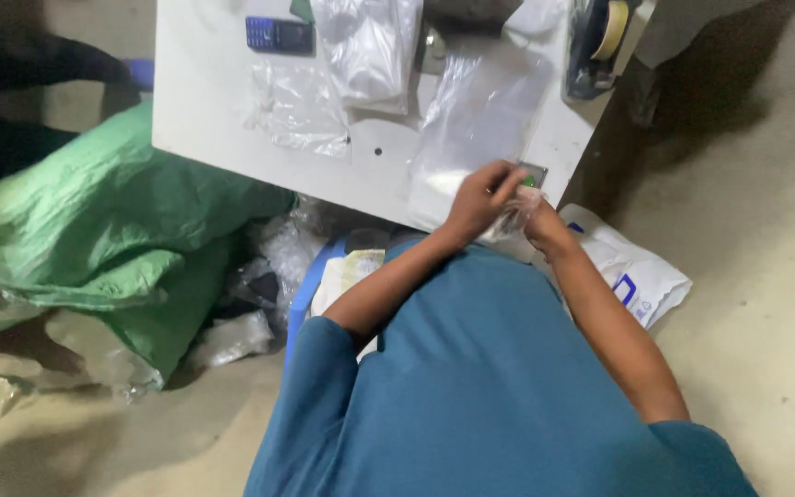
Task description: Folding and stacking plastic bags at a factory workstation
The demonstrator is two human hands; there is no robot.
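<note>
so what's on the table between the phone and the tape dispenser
In the head view, clear plastic bags lie between the phone and the tape dispenser on the white table; more clear plastic spreads just below.

the small clear plastic pouch (514, 213) pinched between the left hand (480, 198) and right hand (537, 219) looks thin, glossy and crinkled. under them the white table top (204, 101) is smooth and matt. beyond the hands lie clear glossy plastic bags (485, 110), filmy and wrinkled. well to the left of the left hand, the big green woven sack (112, 221) looks coarse with a dull sheen. the teal cloth shirt (480, 387) is soft and matt.
</note>
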